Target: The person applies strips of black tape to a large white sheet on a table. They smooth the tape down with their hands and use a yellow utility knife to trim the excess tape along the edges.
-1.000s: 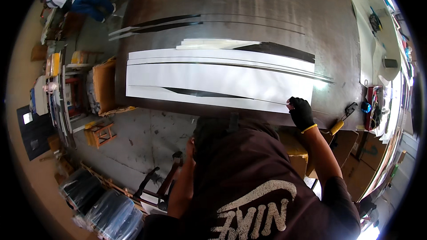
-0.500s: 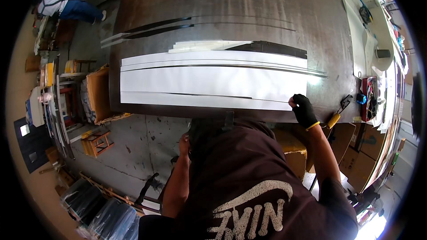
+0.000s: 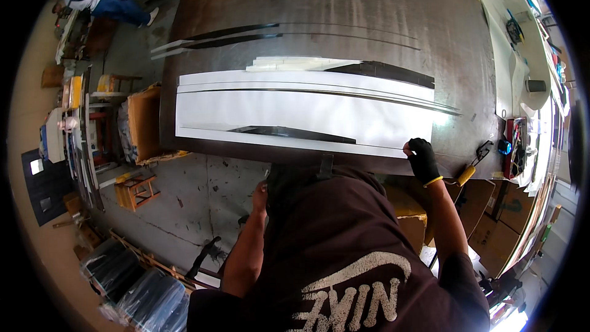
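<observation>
Black-gloved right hand [image 3: 423,160] pinching white sheet [image 3: 295,114] corner | left hand hidden under torso, grip unknowable

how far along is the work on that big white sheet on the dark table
Done: the long white sheet lies flat on the dark table, with black strips on it. In hand: the gloved right hand pinches the sheet's near right corner. Left hand is at the table edge, mostly hidden. What remains cannot be told.
</observation>
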